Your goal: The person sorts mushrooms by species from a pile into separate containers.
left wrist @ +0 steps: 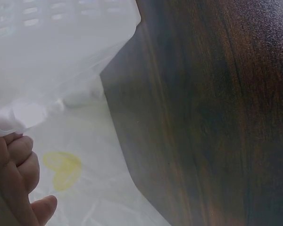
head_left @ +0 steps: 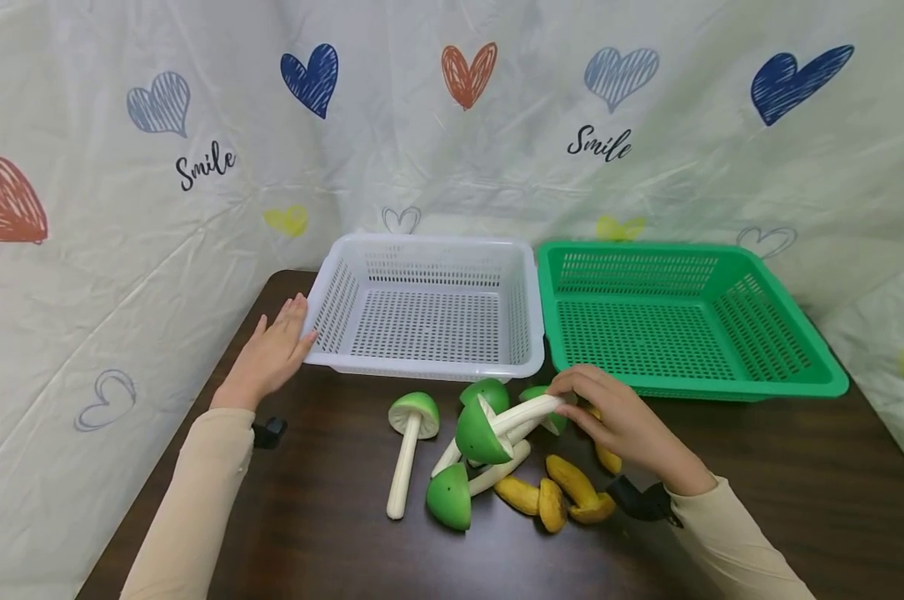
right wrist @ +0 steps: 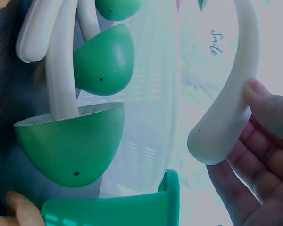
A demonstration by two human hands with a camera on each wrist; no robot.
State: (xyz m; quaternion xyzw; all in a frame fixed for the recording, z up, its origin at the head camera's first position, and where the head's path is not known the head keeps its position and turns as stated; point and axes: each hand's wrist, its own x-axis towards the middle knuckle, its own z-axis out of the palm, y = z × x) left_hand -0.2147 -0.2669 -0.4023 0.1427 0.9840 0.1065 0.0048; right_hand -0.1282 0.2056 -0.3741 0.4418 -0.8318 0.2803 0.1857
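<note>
Right grip [head_left: 622,423]: thumb and fingers pinch the mushroom [head_left: 517,418] near the free end of its stem, parted only by the stem's thickness. The right wrist view shows the thumb against one side of the stem and fingers behind it.

Mushroom position: on the person's side of the white basket [head_left: 422,366], near its front right corner, above other green mushrooms [head_left: 449,497] on the tabletop [head_left: 309,517]. Whether it touches those beneath cannot be told.

Controlling relation: the long axis runs leftward from the right grip and slightly toward the person — stem end at the fingers, cap at the left. The white basket lies forward and left of the mushroom; the green basket [head_left: 736,389] lies forward and right, just beyond the right grip. The right grip is the nearer of the two; the left is well apart.

Left grip [head_left: 267,356]: fingers extended and resting at the left rim of the white basket, with no hold visible. In the left wrist view the fingertips are hidden; whether any hook under the rim cannot be told.

Adjacent parts: yellow mushrooms [head_left: 579,486] lie near the right grip, one partly covered by it
</note>
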